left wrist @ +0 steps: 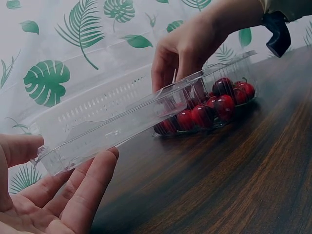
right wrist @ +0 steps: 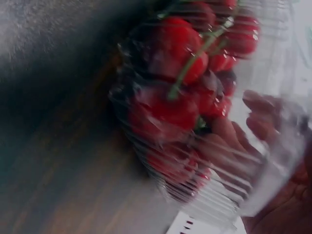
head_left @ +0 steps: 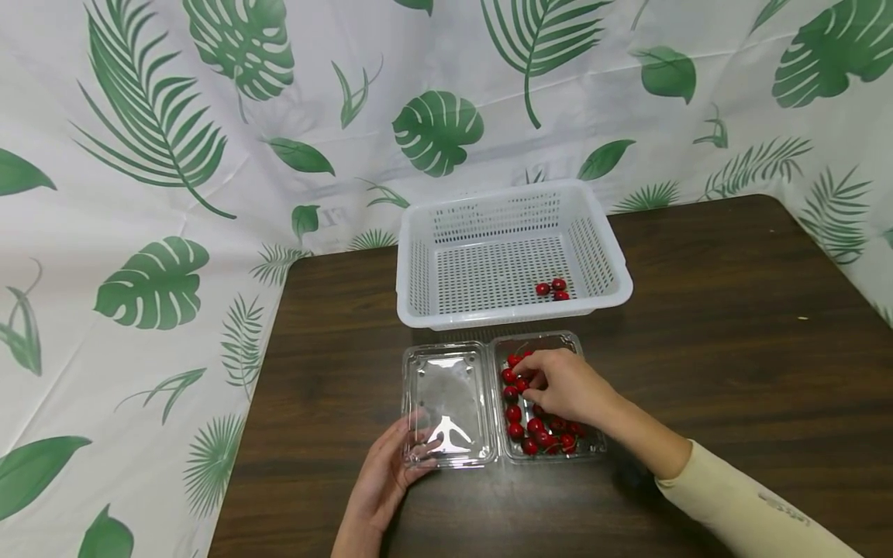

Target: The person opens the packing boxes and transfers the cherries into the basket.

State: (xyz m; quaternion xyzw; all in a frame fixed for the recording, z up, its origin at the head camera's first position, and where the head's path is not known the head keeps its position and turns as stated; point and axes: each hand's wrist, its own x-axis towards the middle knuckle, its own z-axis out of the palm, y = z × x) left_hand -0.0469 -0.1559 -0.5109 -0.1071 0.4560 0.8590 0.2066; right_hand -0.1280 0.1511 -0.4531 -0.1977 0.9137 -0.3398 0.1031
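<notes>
Cherries (head_left: 514,413): in the clamshell tray (head_left: 568,341), under the right hand (head_left: 563,384).
Left hand (head_left: 382,474): pinches the lid (head_left: 448,387), seemingly steadying it.
Right hand: half-curled; whether it grips one, cannot tell.

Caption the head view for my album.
Right fingers reach among cherries in a clear box, left fingers hold its open lid, a white basket beyond.
</notes>
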